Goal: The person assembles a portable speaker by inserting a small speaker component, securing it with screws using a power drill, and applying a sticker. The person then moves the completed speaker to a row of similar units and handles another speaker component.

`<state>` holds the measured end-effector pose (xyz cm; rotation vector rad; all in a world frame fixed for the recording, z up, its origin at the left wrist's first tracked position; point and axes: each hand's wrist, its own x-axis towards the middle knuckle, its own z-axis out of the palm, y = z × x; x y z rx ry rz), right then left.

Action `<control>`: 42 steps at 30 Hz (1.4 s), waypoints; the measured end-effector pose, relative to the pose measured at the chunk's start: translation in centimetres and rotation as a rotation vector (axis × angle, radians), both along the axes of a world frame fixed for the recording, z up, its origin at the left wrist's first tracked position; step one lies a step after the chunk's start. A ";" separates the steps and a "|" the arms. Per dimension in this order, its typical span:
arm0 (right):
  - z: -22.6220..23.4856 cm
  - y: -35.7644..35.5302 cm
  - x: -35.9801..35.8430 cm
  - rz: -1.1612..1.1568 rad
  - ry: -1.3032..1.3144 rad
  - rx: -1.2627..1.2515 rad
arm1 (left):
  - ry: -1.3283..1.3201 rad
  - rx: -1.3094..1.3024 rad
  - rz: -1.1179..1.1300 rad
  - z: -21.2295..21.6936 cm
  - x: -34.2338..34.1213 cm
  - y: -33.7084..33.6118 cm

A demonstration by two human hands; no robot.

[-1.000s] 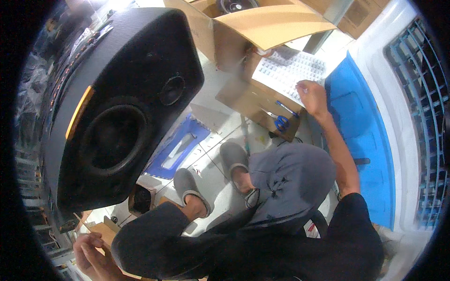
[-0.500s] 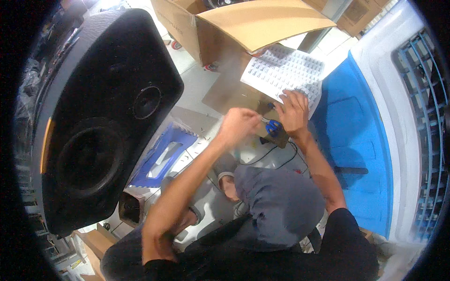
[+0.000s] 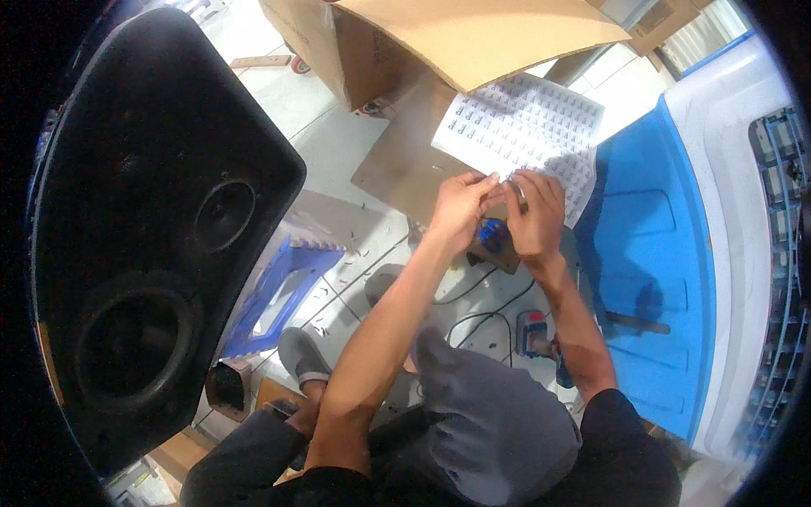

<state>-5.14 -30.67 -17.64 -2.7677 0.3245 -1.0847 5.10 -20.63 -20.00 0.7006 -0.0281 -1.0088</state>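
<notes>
"White paper label sheet (image 3: 524,122), small marks printed in rows, both hands at its near edge. How do they stand?"

"Left hand (image 3: 460,209) and right hand (image 3: 538,224) almost fingertip to fingertip, fingers bent inward, gaps narrow. Cannot tell whether something small is pinched between them, or whether either grips the paper."

"Just below them?"

"Blue-handled scissors (image 3: 491,235), partly hidden, on brown cardboard (image 3: 401,165). Sheet lies on that cardboard too, its far side overlapped in view by the wide flap (image 3: 498,34) of a cardboard box (image 3: 321,51)."

"Further out?"

"Red-and-teal tool (image 3: 531,332) beside the right forearm, partly hidden, kind unclear. Dark scraps scattered over white floor tiles (image 3: 372,275). Grey clog (image 3: 300,355) on the left foot."

"Flanks?"

"Left: black loudspeaker cabinet (image 3: 169,186), large round cone and a smaller one; blue-violet plastic frame (image 3: 285,306) near it. Right: bright blue plastic panel (image 3: 646,245)."
</notes>
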 end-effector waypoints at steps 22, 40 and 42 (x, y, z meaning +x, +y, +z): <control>2.9 0.7 0.7 -0.024 -0.042 0.285 | -0.016 -0.076 0.045 0.5 -0.9 -0.6; 3.4 0.2 0.7 0.055 0.060 0.039 | -0.084 -0.046 0.045 0.1 -1.0 -0.2; 3.3 0.3 0.8 0.029 0.061 0.038 | -0.102 -0.035 0.037 0.0 -0.9 -0.1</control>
